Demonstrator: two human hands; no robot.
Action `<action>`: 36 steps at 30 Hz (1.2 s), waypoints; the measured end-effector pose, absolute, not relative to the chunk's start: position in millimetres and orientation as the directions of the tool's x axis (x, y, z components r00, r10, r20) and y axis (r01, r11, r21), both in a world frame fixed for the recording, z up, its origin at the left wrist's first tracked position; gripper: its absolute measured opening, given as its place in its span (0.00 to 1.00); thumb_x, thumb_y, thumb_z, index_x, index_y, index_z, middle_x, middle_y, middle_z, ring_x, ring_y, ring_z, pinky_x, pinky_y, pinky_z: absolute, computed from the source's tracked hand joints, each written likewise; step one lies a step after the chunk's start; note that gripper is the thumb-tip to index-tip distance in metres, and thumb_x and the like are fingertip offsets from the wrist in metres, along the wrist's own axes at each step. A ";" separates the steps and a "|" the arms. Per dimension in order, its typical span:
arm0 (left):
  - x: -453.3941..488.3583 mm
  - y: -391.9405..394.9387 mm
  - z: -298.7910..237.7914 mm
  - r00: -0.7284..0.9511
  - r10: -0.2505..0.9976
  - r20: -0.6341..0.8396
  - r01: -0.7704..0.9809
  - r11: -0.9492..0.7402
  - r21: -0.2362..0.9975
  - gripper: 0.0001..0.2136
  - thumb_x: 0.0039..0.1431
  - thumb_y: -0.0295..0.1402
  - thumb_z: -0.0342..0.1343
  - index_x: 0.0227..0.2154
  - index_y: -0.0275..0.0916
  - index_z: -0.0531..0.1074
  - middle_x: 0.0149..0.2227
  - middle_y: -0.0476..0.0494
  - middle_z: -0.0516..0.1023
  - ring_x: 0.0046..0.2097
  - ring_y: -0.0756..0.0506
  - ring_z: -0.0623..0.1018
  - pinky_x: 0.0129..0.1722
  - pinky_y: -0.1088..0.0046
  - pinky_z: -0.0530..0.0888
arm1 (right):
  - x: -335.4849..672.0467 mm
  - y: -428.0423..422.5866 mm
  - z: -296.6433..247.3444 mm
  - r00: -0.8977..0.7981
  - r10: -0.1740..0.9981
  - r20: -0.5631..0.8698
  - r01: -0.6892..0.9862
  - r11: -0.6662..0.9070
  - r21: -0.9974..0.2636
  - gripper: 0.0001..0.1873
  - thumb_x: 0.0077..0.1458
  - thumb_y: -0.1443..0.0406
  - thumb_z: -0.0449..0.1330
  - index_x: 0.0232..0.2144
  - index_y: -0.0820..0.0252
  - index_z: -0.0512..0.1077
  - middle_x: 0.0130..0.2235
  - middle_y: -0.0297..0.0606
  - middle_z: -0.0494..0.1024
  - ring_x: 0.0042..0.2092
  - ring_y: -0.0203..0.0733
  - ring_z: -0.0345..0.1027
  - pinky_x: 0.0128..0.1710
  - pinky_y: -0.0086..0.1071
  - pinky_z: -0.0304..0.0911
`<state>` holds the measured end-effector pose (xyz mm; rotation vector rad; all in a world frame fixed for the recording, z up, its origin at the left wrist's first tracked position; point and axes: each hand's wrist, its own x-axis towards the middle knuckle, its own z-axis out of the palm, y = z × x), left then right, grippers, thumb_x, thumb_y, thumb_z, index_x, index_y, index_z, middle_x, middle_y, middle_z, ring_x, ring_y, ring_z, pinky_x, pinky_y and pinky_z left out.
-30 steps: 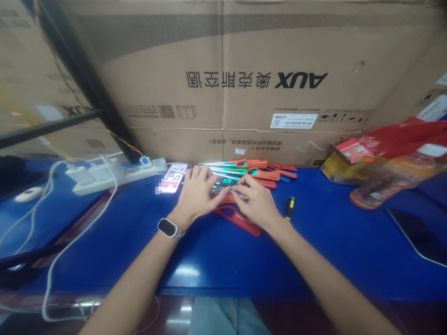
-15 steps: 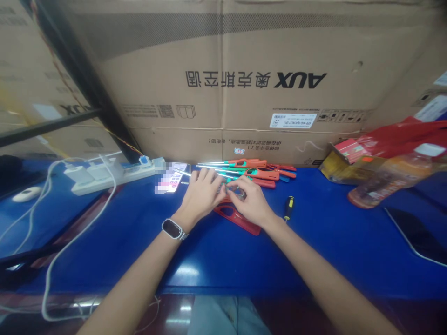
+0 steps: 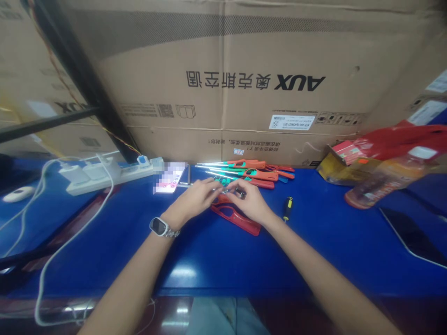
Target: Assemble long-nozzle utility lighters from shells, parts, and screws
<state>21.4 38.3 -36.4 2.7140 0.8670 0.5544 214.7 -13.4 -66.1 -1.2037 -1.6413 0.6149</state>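
Note:
My left hand (image 3: pixel 197 197), with a watch (image 3: pixel 159 226) at its wrist, has its fingers drawn together over the work in the middle. My right hand (image 3: pixel 251 200) meets it there in a pinch, thumb against forefinger. Small metallic pieces show between the fingertips, too small and covered to name. Just below them lies a red lighter handle shell (image 3: pixel 246 223), with an orange piece (image 3: pixel 220 200) at its upper end. Behind the hands are several long-necked lighters (image 3: pixel 260 174) in orange and green with silver tubes. Right of my right hand rests a black and yellow screwdriver (image 3: pixel 287 208).
A lit phone (image 3: pixel 172 179) and a white power strip (image 3: pixel 113 174) with cables are on the left. To the right stand a small yellow box (image 3: pixel 330 170), a tilted drink bottle (image 3: pixel 386 181) and a dark phone (image 3: pixel 414 237). A large carton (image 3: pixel 167 42) walls off the back.
My left hand has shifted slightly left and down, its fingers lower over the work. The right hand keeps its pinch in nearly the same place. The camera view has shifted a little.

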 end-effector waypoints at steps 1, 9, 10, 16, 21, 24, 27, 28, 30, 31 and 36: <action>20.8 38.2 -36.1 0.752 0.599 0.274 0.487 -0.786 0.381 0.15 0.72 0.38 0.42 0.42 0.40 0.73 0.38 0.44 0.73 0.38 0.45 0.74 0.41 0.67 0.68 | 214.8 -12.6 -67.5 -0.039 0.918 0.394 0.404 0.375 -0.834 0.06 0.55 0.64 0.62 0.37 0.58 0.72 0.35 0.33 0.76 0.32 0.36 0.66 0.34 0.31 0.62; 15.2 46.4 -39.6 0.737 0.599 0.313 0.433 -0.773 0.463 0.13 0.69 0.39 0.49 0.39 0.40 0.77 0.36 0.44 0.73 0.35 0.47 0.74 0.36 0.70 0.68 | 217.5 -6.8 -71.1 -0.066 0.922 0.382 0.239 0.386 -0.891 0.14 0.51 0.64 0.64 0.41 0.56 0.70 0.38 0.35 0.75 0.39 0.39 0.70 0.40 0.35 0.66; 13.4 48.6 -39.6 0.726 0.607 0.324 0.430 -0.768 0.475 0.13 0.69 0.39 0.49 0.38 0.39 0.77 0.35 0.44 0.74 0.35 0.47 0.74 0.36 0.70 0.68 | 219.3 -6.4 -70.8 -0.064 0.922 0.381 0.233 0.385 -0.893 0.16 0.50 0.65 0.64 0.43 0.56 0.69 0.39 0.36 0.75 0.39 0.40 0.71 0.40 0.35 0.67; 8.4 50.4 -34.5 0.650 0.668 0.363 0.411 -0.710 0.571 0.13 0.68 0.40 0.49 0.36 0.38 0.75 0.35 0.46 0.78 0.36 0.47 0.76 0.37 0.71 0.69 | 228.9 -8.0 -70.0 -0.072 0.895 0.441 0.328 0.438 -0.837 0.21 0.49 0.71 0.59 0.47 0.56 0.69 0.44 0.40 0.75 0.46 0.44 0.71 0.43 0.37 0.67; 9.9 46.0 -29.4 0.596 0.715 0.365 0.406 -0.661 0.631 0.13 0.68 0.40 0.49 0.34 0.37 0.73 0.30 0.48 0.77 0.32 0.48 0.75 0.33 0.73 0.68 | 227.4 -10.3 -72.2 -0.082 0.884 0.461 0.504 0.436 -0.746 0.21 0.50 0.71 0.60 0.48 0.57 0.71 0.49 0.41 0.77 0.51 0.46 0.71 0.52 0.43 0.64; 9.4 46.1 -28.5 0.568 0.738 0.364 0.415 -0.639 0.648 0.13 0.67 0.40 0.49 0.32 0.37 0.72 0.27 0.49 0.76 0.29 0.49 0.73 0.31 0.73 0.67 | 226.0 -9.1 -75.1 -0.081 0.901 0.426 0.621 0.380 -0.685 0.12 0.53 0.67 0.62 0.42 0.56 0.73 0.45 0.40 0.80 0.50 0.49 0.71 0.53 0.47 0.62; 8.6 47.0 -29.0 0.550 0.749 0.368 0.416 -0.628 0.657 0.14 0.67 0.40 0.49 0.31 0.37 0.72 0.26 0.49 0.75 0.28 0.50 0.71 0.31 0.73 0.67 | 225.1 -7.4 -77.0 -0.111 0.905 0.411 0.712 0.361 -0.603 0.07 0.54 0.65 0.63 0.38 0.55 0.75 0.42 0.38 0.81 0.52 0.52 0.69 0.53 0.51 0.58; 8.4 47.3 -29.3 0.547 0.752 0.368 0.415 -0.626 0.660 0.14 0.67 0.40 0.49 0.31 0.37 0.71 0.26 0.49 0.75 0.27 0.50 0.71 0.31 0.73 0.67 | 224.8 -7.0 -76.9 -0.116 0.905 0.410 0.734 0.357 -0.578 0.07 0.55 0.66 0.63 0.38 0.54 0.75 0.43 0.38 0.81 0.52 0.53 0.69 0.54 0.51 0.58; 7.6 48.0 -29.4 0.543 0.757 0.364 0.417 -0.619 0.666 0.14 0.67 0.41 0.49 0.31 0.38 0.71 0.26 0.49 0.75 0.27 0.50 0.70 0.31 0.73 0.66 | 224.5 -6.5 -75.5 -0.133 0.899 0.416 0.754 0.364 -0.547 0.07 0.55 0.67 0.63 0.37 0.55 0.75 0.42 0.37 0.81 0.51 0.52 0.69 0.53 0.50 0.58; 7.0 48.5 -29.3 0.539 0.761 0.361 0.421 -0.614 0.667 0.14 0.67 0.41 0.49 0.31 0.38 0.71 0.26 0.49 0.75 0.27 0.50 0.70 0.30 0.73 0.66 | 224.7 -6.3 -74.3 -0.140 0.893 0.428 0.745 0.379 -0.549 0.07 0.55 0.69 0.62 0.37 0.55 0.75 0.41 0.37 0.81 0.49 0.50 0.70 0.51 0.48 0.60; 1.5 53.4 -29.8 0.531 0.776 0.341 0.473 -0.605 0.641 0.16 0.67 0.42 0.48 0.29 0.38 0.71 0.27 0.48 0.75 0.27 0.48 0.70 0.29 0.72 0.64 | 229.0 -1.9 -70.6 -0.092 0.847 0.523 0.635 0.455 -0.625 0.10 0.57 0.69 0.58 0.41 0.57 0.75 0.40 0.39 0.78 0.39 0.41 0.74 0.41 0.36 0.69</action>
